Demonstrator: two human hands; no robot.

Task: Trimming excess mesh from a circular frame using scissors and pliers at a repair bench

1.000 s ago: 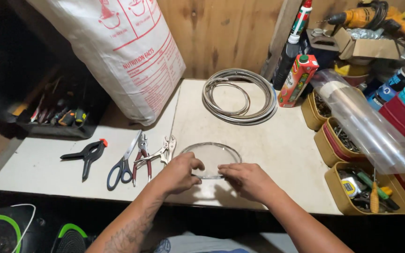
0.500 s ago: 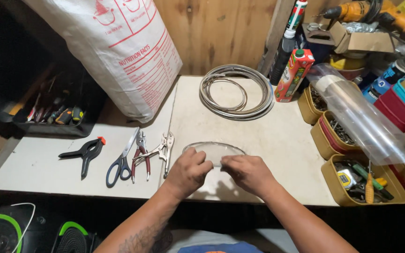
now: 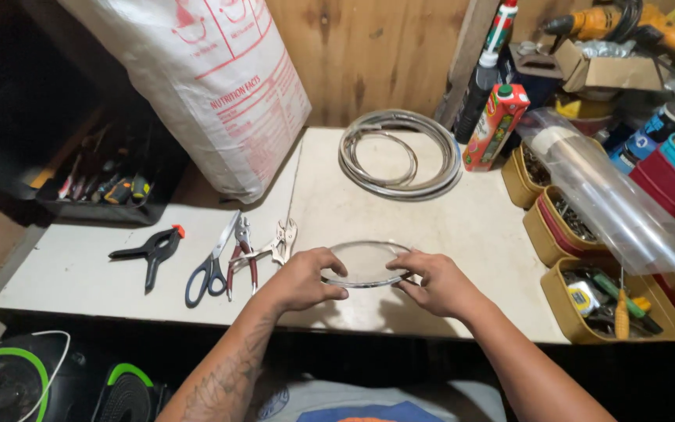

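Note:
A small coil of clear, silvery tubing [image 3: 366, 262] lies as a ring on the white worktop [image 3: 478, 234] near its front edge. My left hand [image 3: 303, 280] grips the ring's left side with thumb and fingers. My right hand [image 3: 437, 283] pinches its right side. Both hands rest low on the table, one on each side of the ring. A larger coil of grey cable [image 3: 400, 153] lies farther back by the wooden wall.
Scissors [image 3: 211, 262], red-handled pliers [image 3: 241, 254], locking pliers [image 3: 273, 248] and a black spring clamp [image 3: 152, 250] lie to the left. A large white sack [image 3: 212, 86] leans at back left. Yellow bins [image 3: 611, 305] of hardware, a clear plastic roll [image 3: 611, 195] and a carton [image 3: 494, 125] crowd the right.
Both hands closed in on the small ring and took hold of its sides; the view shifted slightly. The ring stays at the front of the worktop.

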